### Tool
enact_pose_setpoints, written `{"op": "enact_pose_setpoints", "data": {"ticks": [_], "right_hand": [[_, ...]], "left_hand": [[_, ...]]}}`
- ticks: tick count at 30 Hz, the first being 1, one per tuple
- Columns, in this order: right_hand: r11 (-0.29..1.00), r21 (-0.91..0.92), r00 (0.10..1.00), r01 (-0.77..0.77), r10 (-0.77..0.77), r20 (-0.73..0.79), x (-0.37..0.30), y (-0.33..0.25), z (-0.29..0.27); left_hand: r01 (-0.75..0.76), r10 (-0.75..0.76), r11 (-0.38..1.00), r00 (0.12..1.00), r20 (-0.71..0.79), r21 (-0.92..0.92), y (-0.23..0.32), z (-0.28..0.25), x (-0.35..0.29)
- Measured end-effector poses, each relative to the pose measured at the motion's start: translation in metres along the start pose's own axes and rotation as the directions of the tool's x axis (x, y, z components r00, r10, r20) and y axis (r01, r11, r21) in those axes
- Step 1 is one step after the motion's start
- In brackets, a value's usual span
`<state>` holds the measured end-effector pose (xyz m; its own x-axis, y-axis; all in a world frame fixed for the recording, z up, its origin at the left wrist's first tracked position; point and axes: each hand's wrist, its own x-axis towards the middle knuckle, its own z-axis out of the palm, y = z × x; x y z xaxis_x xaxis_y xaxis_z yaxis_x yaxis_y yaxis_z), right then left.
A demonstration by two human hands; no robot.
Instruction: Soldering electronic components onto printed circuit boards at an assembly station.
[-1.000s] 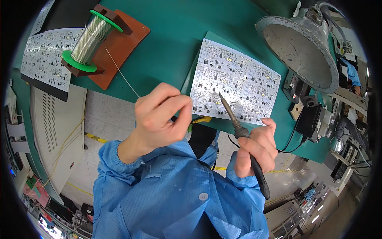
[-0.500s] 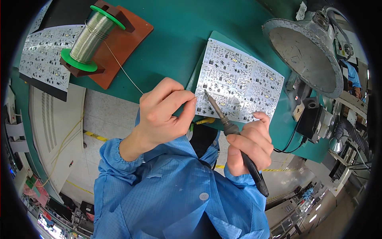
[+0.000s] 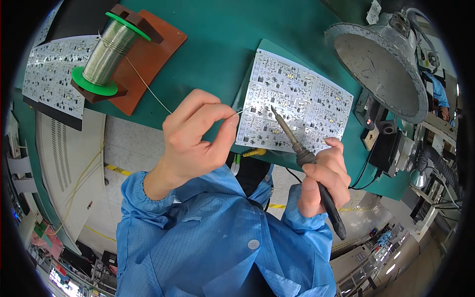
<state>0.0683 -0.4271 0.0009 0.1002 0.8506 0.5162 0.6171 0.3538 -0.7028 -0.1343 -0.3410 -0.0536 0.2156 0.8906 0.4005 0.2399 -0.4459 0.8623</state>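
My left hand (image 3: 198,133) is closed in a pinch on the end of a solder wire (image 3: 146,84), whose tip pokes out toward the circuit board. The wire runs back to a solder spool (image 3: 110,53) with green flanges on a brown stand. Held like a pen in my right hand (image 3: 325,178), a soldering iron (image 3: 293,141) slants up and left, its tip over the middle of the board; whether it touches cannot be told. The white circuit board (image 3: 297,101), covered in small dark parts, lies on the green mat, partly behind the iron.
A metal fume hood (image 3: 381,69) stands at the right. Beside it sit a black box (image 3: 385,153) and its cable. More circuit boards (image 3: 54,69) lie at the far left. A yellow clip (image 3: 255,152) is at the bench's front edge.
My left hand has drawn back left, and a short end of solder wire now shows past its fingertips. My right hand and the soldering iron have shifted right, away from the board's left edge.
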Motion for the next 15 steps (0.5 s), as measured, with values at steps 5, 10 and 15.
{"op": "enact_pose_setpoints", "data": {"ticks": [5,10,15], "right_hand": [[1.0,-0.001,1.0,-0.021,0.021,0.009,0.004,0.004,0.001],[1.0,-0.008,0.999,-0.013,0.013,0.044,0.012,0.01,0.003],[1.0,0.006,0.998,-0.003,0.002,0.065,0.019,0.014,0.011]], "left_hand": [[-0.081,0.081,0.997,0.996,-0.033,-0.018,-0.005,0.013,0.014],[-0.103,0.103,0.994,0.994,-0.034,-0.019,-0.009,0.021,0.024],[-0.108,0.108,0.994,0.993,-0.044,-0.013,-0.014,0.024,0.027]]}}
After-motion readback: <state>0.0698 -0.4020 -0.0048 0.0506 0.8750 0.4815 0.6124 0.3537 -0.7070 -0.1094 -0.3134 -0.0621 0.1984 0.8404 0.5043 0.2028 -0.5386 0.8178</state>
